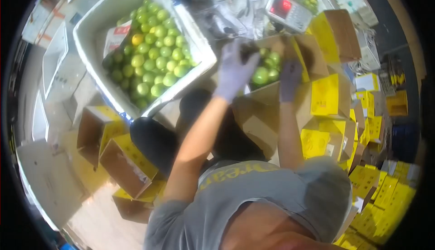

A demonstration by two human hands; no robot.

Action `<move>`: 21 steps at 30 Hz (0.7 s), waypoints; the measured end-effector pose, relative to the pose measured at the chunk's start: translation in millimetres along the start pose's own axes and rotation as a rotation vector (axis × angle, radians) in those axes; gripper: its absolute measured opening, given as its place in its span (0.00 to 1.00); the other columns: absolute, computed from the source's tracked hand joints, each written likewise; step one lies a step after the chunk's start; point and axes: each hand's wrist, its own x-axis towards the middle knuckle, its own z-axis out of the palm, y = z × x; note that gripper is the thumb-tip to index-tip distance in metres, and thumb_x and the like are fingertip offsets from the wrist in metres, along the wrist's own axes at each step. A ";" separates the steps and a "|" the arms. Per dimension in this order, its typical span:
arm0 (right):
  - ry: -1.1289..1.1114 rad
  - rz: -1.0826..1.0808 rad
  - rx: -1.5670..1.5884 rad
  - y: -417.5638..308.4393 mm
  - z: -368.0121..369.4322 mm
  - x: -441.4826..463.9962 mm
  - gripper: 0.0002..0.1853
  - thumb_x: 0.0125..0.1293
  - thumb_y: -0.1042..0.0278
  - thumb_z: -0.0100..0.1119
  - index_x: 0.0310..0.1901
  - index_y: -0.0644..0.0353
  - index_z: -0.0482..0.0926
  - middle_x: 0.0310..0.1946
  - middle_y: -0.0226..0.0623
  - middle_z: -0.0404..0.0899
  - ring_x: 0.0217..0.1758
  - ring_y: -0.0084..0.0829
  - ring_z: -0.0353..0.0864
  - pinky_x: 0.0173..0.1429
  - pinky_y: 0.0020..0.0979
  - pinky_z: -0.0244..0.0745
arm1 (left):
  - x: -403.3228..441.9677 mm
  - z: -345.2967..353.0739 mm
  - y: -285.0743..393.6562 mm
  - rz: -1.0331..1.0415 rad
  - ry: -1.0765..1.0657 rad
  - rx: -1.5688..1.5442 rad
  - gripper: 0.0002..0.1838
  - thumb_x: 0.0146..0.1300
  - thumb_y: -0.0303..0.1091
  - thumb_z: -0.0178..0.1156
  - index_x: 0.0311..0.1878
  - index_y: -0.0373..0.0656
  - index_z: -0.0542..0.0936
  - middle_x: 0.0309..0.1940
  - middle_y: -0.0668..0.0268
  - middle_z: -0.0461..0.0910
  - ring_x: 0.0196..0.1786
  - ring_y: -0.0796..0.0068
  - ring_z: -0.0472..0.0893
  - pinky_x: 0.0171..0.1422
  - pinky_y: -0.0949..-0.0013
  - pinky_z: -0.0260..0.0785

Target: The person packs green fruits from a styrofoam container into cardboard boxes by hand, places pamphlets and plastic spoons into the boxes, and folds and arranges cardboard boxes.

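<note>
My left hand [234, 71], in a pale purple glove, is at the left side of a small cardboard box [266, 88]. Its thumb is spread away from the fingers, and I see nothing in it. Round green fruit [261, 75] fills part of that box. At the box's right side is my right hand [290, 79], also gloved and in shadow; its fingers are blurred, so their grip cannot be made out. A large white foam crate [205, 59] to the left holds many more green and yellowish fruits [156, 53].
A scale [288, 12] with a lit red display stands behind the small box, beside crumpled clear plastic [222, 5]. Open yellow-and-brown cartons [129, 164] lie at left. More yellow cartons [325, 95] stand at right, with stacked ones [385, 200] beyond.
</note>
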 end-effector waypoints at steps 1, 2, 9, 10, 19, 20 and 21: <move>0.038 -0.087 -0.207 -37.7 -3.8 -11.2 0.16 0.63 0.65 0.53 0.48 0.65 0.75 0.35 0.45 0.79 0.36 0.37 0.79 0.43 0.35 0.73 | -9.5 -7.8 -18.3 0.148 0.119 0.026 0.28 0.55 0.38 0.64 0.58 0.40 0.69 0.54 0.53 0.69 0.54 0.55 0.72 0.59 0.62 0.65; 0.007 -0.057 -0.057 -19.2 7.2 -8.8 0.14 0.63 0.66 0.52 0.47 0.64 0.75 0.35 0.45 0.77 0.37 0.38 0.77 0.44 0.34 0.72 | -24.3 -29.5 -15.9 0.103 0.147 -0.016 0.25 0.56 0.34 0.63 0.56 0.39 0.71 0.52 0.56 0.72 0.53 0.63 0.73 0.56 0.65 0.67; -0.459 -0.494 0.151 -116.6 82.8 -88.5 0.12 0.56 0.64 0.60 0.42 0.56 0.79 0.35 0.44 0.78 0.34 0.40 0.78 0.40 0.35 0.74 | -160.2 -198.3 -41.2 -0.194 0.916 0.270 0.13 0.64 0.25 0.54 0.51 0.30 0.74 0.47 0.56 0.78 0.48 0.71 0.77 0.55 0.70 0.68; -0.655 -0.448 0.216 -117.2 108.4 -107.1 0.13 0.56 0.59 0.60 0.40 0.55 0.80 0.36 0.44 0.78 0.38 0.41 0.79 0.45 0.37 0.73 | -185.1 -226.0 -60.7 -0.217 0.951 0.436 0.12 0.65 0.26 0.53 0.49 0.30 0.75 0.45 0.55 0.79 0.46 0.70 0.78 0.55 0.71 0.69; -1.478 -0.720 -0.914 -131.1 297.2 -200.7 0.41 0.53 0.36 0.52 0.61 0.62 0.68 0.63 0.47 0.63 0.64 0.48 0.65 0.63 0.59 0.55 | -354.6 -319.5 -111.1 -0.689 1.029 0.855 0.19 0.64 0.44 0.57 0.45 0.36 0.79 0.42 0.57 0.81 0.43 0.62 0.80 0.48 0.64 0.72; -1.392 -0.796 -1.014 -133.8 299.3 -212.0 0.40 0.55 0.35 0.49 0.60 0.61 0.68 0.61 0.45 0.66 0.62 0.48 0.66 0.64 0.61 0.53 | -359.2 -322.7 -109.8 -0.725 1.037 0.848 0.19 0.63 0.44 0.57 0.46 0.36 0.79 0.42 0.57 0.81 0.42 0.62 0.80 0.48 0.64 0.72; -1.365 -0.713 -1.059 -156.2 277.7 -207.0 0.38 0.56 0.37 0.50 0.60 0.59 0.69 0.61 0.42 0.67 0.63 0.47 0.66 0.64 0.59 0.54 | -364.3 -322.7 -106.4 -0.777 1.051 0.843 0.20 0.63 0.45 0.57 0.46 0.36 0.79 0.42 0.57 0.81 0.42 0.62 0.80 0.48 0.64 0.72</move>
